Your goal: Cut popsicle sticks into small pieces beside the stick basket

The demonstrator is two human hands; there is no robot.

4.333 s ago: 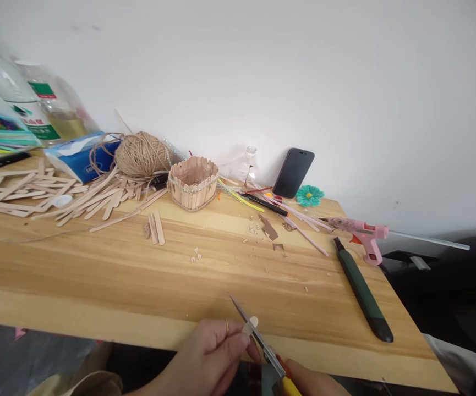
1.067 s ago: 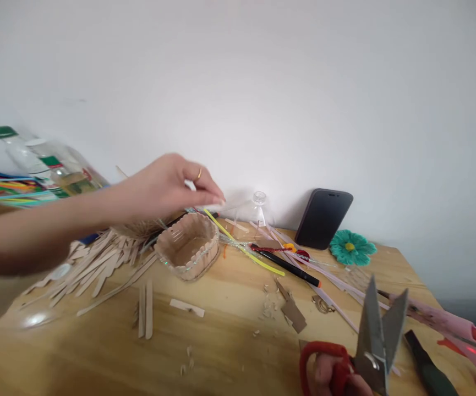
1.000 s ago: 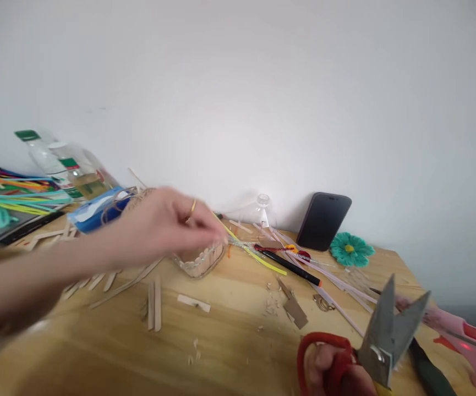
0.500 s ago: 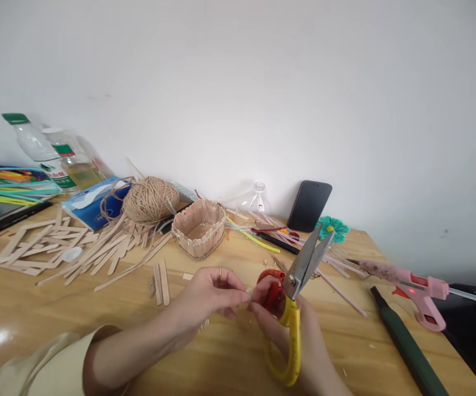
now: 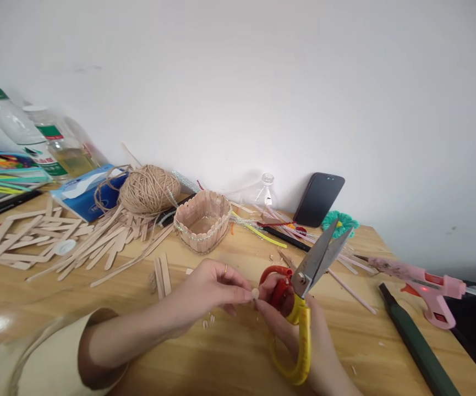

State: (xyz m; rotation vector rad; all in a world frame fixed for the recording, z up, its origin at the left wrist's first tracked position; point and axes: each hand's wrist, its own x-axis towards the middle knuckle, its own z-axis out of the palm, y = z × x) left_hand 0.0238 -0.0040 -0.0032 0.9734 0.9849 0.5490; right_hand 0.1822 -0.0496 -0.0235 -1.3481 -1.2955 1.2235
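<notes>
Between thumb and fingertips, my left hand (image 5: 217, 290) pinches a small, pale, rounded bit of wooden stick (image 5: 255, 293). My right hand (image 5: 278, 322) has scissors (image 5: 302, 279) hooked around its fingers; they have one red and one yellow handle, and the blades point up and away, slightly parted. The right thumb and fingertip close in at the bit's right edge; whether they grip it too, I cannot tell. Tiny wood clippings (image 5: 208, 321) lie under the left hand. Beyond the hands stands a small basket of craft sticks (image 5: 200, 239) with silvery trim.
At left are loose craft sticks (image 5: 109, 245), a twine ball (image 5: 149, 190), a blue tissue pack (image 5: 87, 201) and bottles (image 5: 72, 157). A phone (image 5: 319, 199) leans on the wall by a green flower (image 5: 340, 223). A pink glue gun (image 5: 431, 286) and a dark green tool (image 5: 417, 335) lie right.
The camera view has shifted a little. The hands stay together around the small wooden bit, which now shows more clearly at the fingertips. The scissors remain in my right hand.
</notes>
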